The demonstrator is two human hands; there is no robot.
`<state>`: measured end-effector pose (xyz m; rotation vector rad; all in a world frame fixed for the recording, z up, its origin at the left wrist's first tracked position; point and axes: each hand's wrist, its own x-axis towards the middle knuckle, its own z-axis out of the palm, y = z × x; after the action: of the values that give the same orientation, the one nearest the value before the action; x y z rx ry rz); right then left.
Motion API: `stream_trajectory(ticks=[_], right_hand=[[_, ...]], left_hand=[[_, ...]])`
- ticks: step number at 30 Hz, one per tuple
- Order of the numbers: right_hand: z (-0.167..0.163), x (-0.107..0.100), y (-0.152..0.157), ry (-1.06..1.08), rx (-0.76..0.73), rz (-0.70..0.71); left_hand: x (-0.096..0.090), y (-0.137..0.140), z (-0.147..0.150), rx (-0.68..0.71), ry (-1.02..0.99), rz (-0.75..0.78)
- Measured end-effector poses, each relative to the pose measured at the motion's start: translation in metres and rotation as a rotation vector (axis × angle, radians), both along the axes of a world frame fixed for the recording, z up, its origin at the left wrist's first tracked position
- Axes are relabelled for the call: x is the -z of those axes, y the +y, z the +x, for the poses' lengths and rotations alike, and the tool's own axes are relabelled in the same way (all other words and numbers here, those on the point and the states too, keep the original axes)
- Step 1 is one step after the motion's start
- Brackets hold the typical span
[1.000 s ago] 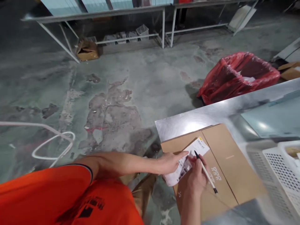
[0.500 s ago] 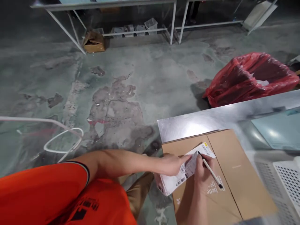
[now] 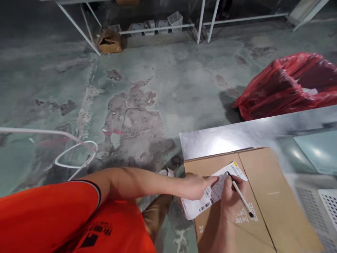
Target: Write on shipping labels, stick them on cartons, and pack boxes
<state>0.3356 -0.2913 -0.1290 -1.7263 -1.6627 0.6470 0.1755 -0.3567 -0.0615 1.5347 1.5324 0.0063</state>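
My right hand (image 3: 233,195) is closed around a white marker pen (image 3: 243,200) with black ends. Its tip is at the upper part of a white shipping label (image 3: 200,207) with printed text and barcodes. On that label my left hand (image 3: 198,186) presses from the left, one finger stretched along the paper and the others curled, partly hidden. Beneath both hands a flat brown cardboard box (image 3: 273,196) with white print lies on a metal table (image 3: 210,144). The label's lower left end sticks out past the box edge.
A red plastic bag (image 3: 279,91) lines a bin beyond the table. White perforated baskets (image 3: 329,203) and a pale blue sheet (image 3: 318,147) are on the right. A white cable (image 3: 76,151) loops at left. Across the floor, an open carton (image 3: 110,42) sits under a bench.
The view has shifted slightly, so the surroundings appear a little further right. My right hand and the pen stay at the upper part of the label; my left hand still presses on it.
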Motion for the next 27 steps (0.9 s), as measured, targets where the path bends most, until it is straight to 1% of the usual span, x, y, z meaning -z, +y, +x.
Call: stream_trajectory(ticks=[6,14,17,21,27], right_hand=[[0.000,-0.002,0.000,0.000,-0.028,0.019],[-0.004,-0.007,0.000,0.024,-0.008,0.032],[-0.006,-0.011,-0.001,0.058,0.038,0.033],[-0.007,-0.012,-0.001,0.065,0.098,0.018],[-0.004,-0.010,0.000,0.014,0.060,0.002]], left_hand=[[0.001,0.000,0.001,-0.012,-0.011,0.024],[0.010,-0.003,0.003,-0.020,-0.010,0.036],[0.008,-0.003,0.002,-0.015,-0.007,0.050],[0.005,-0.002,0.001,-0.008,-0.008,0.029],[0.009,-0.003,0.002,-0.007,-0.024,0.033]])
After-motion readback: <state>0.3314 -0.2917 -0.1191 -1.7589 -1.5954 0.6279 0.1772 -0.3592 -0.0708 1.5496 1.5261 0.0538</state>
